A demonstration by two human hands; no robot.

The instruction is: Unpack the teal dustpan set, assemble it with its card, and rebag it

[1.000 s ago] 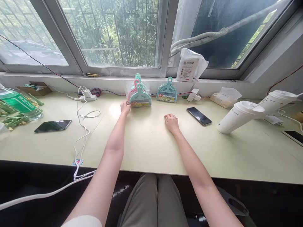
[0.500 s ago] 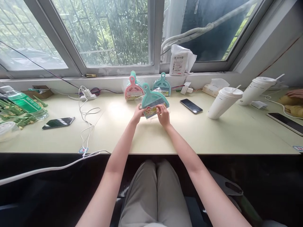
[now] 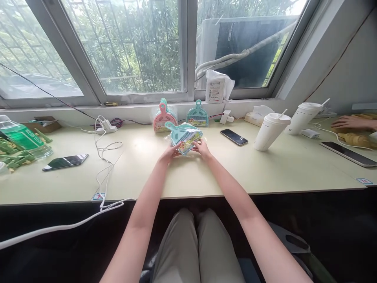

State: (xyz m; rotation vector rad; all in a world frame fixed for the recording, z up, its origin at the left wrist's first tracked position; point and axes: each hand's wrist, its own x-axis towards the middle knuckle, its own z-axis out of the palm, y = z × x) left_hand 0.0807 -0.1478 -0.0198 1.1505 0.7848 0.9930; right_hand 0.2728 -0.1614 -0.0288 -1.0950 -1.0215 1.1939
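The left hand (image 3: pixel 168 151) and the right hand (image 3: pixel 201 147) both grip one teal packaged dustpan set (image 3: pixel 184 137) low over the desk (image 3: pixel 265 169), its wrapper seemingly unopened, while other sets (image 3: pixel 165 116) wait by the window

Packed teal dustpan set (image 3: pixel 185 137), held between both hands: a colourful printed label, its words too small to read.
White parcel (image 3: pixel 216 87) on the sill, beyond the grip: a shipping label with a barcode (text illegible).
Tissue pack (image 3: pixel 258 113), right of the grip: faint lettering, unreadable.
Green bottle (image 3: pixel 22 136), far left of the grip: white characters, not legible.
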